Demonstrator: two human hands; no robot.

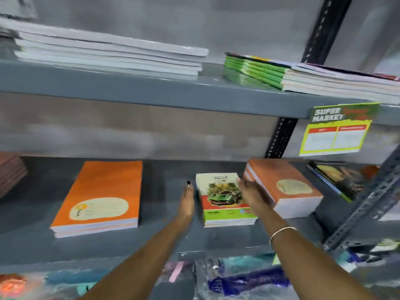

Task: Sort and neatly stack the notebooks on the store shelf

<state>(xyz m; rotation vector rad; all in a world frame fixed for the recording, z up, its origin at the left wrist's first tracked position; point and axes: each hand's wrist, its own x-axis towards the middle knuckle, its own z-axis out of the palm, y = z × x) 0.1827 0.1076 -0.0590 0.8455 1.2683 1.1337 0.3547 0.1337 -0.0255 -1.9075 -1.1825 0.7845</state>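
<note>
A small stack of notebooks with a green car on the cover lies in the middle of the grey shelf. My left hand is flat and open just left of that stack, fingers pointing inward. My right hand is open against the stack's right side. An orange notebook stack lies to the left. A darker orange stack lies to the right, close behind my right hand.
The upper shelf carries a white-edged stack and a green-spined stack. A yellow "Super Market" price tag hangs from its edge. Dark-covered books lie at far right, beside slotted metal uprights. Packets fill the shelf below.
</note>
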